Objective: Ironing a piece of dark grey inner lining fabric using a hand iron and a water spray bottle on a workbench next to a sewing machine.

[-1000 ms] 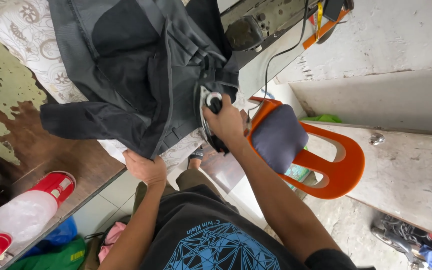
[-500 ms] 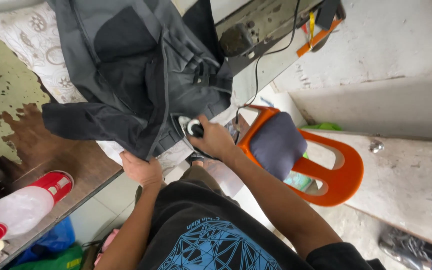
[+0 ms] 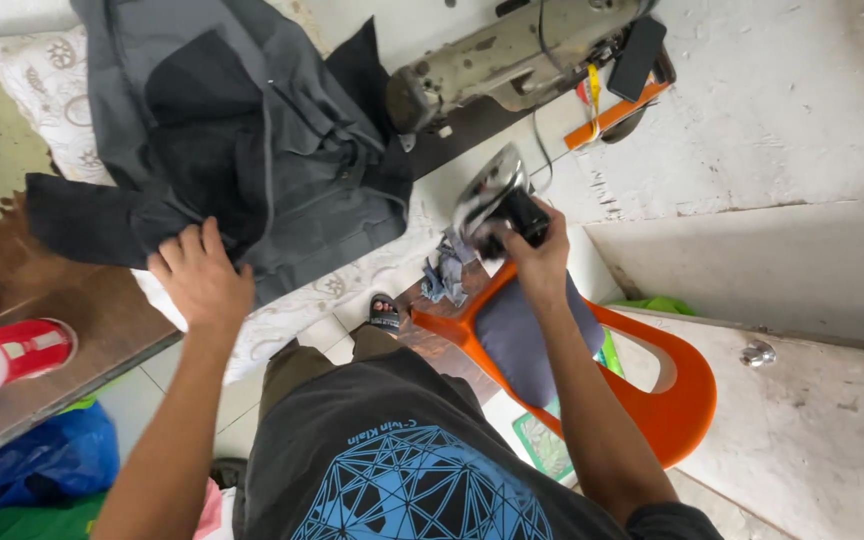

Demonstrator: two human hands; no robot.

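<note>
Holding a clothes iron [image 3: 497, 205] up off the table, your right hand [image 3: 537, 250] has its grip closed tight round the black handle, the shiny soleplate tilted and blurred just above your knuckles. Your left hand [image 3: 200, 280] lies flat, fingers spread, grip loose and closed on nothing, pressing the lower edge of a dark grey garment [image 3: 242, 150]. That garment spreads up and away from the left grip across a patterned white cloth [image 3: 22, 65] on the table [image 3: 82, 320]. Beyond the right grip, an old sewing machine [image 3: 512, 50] sits with a black cord running down toward the iron. Directly under the right forearm, an orange plastic chair [image 3: 672, 395] carries a blue-grey cushion [image 3: 517, 335]. Between the two grips, low down, a scrap of blue fabric [image 3: 444, 275] hangs, and a sandal [image 3: 384, 312] sits on the floor. Well out beside the left grip, a red-capped plastic bottle [image 3: 2, 350] lies on the table's edge.
</note>
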